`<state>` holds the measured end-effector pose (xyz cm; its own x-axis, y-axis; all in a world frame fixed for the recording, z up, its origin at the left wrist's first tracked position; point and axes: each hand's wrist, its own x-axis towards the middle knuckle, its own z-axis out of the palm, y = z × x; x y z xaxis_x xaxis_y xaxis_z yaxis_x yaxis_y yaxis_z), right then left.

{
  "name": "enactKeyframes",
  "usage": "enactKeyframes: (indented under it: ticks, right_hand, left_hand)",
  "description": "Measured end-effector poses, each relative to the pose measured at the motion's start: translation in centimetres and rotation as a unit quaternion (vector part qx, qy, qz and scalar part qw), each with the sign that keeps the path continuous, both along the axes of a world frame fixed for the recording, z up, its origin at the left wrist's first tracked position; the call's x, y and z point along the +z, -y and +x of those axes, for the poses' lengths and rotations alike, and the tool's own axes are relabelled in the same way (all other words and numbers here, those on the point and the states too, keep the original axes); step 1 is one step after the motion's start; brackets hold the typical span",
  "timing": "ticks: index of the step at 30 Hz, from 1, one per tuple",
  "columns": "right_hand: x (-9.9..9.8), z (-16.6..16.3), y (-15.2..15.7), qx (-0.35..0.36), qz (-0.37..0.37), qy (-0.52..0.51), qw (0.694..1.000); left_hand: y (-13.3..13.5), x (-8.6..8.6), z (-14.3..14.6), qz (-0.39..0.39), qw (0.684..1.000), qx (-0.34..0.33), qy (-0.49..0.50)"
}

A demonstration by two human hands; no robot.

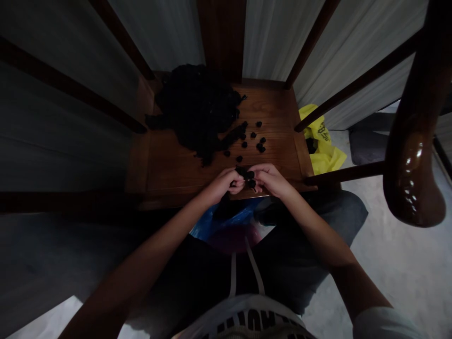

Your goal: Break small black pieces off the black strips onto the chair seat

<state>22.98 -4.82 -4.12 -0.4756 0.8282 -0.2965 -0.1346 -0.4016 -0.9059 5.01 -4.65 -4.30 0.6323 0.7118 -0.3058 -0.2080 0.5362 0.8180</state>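
Several blk bits lie on seat nr dark pile.

The seat is reddish brown with darker grain lines, while the heap on it, the small lumps over its right half and the pieces at its near edge are all black. Right of the seat, the bag is bright yellow with dark lettering, and the armrest beyond it glossy dark brown with whitish glints. Nearer than the seat come blue plastic, dark trousers, whitish drawstrings and a pale shirt with black letters.
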Motion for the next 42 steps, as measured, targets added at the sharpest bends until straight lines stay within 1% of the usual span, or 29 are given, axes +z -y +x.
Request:
enactKeyframes:
  ticks: [2, 4, 7, 9, 11, 14, 16, 18, 20, 24, 27, 29, 32, 36, 38, 42]
  right_hand:
    - [-0.1, -0.1, 0.0, -0.004, -0.025, -0.047, 0.999]
    - [-0.1, -0.2, 0.0, -0.002, -0.030, -0.068, 0.997]
    - [0.1, 0.0, -0.2, 0.001, -0.014, -0.050, 0.999]
    - [0.2, 0.3, -0.4, 0.009, 0.004, -0.019, 1.000]
    - [0.3, 0.5, -0.4, 0.022, 0.031, 0.021, 0.999]
    - [0.7, 0.8, -0.4, 0.038, 0.087, 0.080, 0.992]
    - [1.0, 0.8, -0.4, 0.057, 0.115, 0.112, 0.985]
    - [1.2, 0.8, -0.4, 0.071, 0.125, 0.129, 0.981]
    - [1.1, 0.8, -0.4, 0.070, 0.117, 0.132, 0.982]
    - [0.6, 0.7, -0.5, 0.054, 0.062, 0.115, 0.990]
    - [0.3, 0.5, -0.5, 0.032, 0.018, 0.079, 0.996]
    - [0.4, 0.4, -0.4, 0.031, 0.011, 0.066, 0.997]
    - [0.9, 0.5, -0.3, 0.057, 0.042, 0.070, 0.995]
    - [1.1, 0.5, -0.1, 0.088, 0.112, 0.124, 0.982]
    - [0.8, 0.4, 0.0, 0.075, 0.121, 0.141, 0.980]
    - [0.4, -0.1, 0.0, 0.031, 0.109, 0.121, 0.986]
  left_hand:
    - [0.0, -0.2, 0.0, -0.051, 0.997, -0.020, 0.060]
    - [-0.1, -0.3, -0.1, -0.086, 0.992, -0.028, 0.093]
    - [-0.1, -0.2, -0.1, -0.092, 0.992, -0.016, 0.091]
    - [0.1, -0.1, -0.1, -0.073, 0.995, 0.001, 0.074]
    - [0.3, 0.1, 0.0, -0.026, 0.999, 0.011, 0.045]
    - [0.6, 0.4, 0.1, 0.078, 0.996, 0.019, -0.048]
    - [0.8, 0.5, 0.2, 0.121, 0.986, 0.023, -0.115]
    - [0.8, 0.5, 0.2, 0.139, 0.980, 0.009, -0.143]
    - [0.7, 0.6, 0.0, 0.154, 0.978, -0.018, -0.138]
    - [0.4, 1.0, -0.2, 0.157, 0.979, -0.063, -0.117]
    - [0.3, 0.9, -0.2, 0.154, 0.980, -0.058, -0.117]
    - [0.4, 0.7, -0.1, 0.154, 0.980, -0.041, -0.119]
    - [0.5, 0.3, 0.0, 0.147, 0.981, -0.018, -0.124]
    - [0.5, 0.1, -0.1, 0.145, 0.982, -0.010, -0.118]
    - [0.4, 0.4, -0.1, 0.154, 0.981, -0.023, -0.113]
    - [0.1, 0.9, -0.1, 0.163, 0.980, -0.041, -0.105]
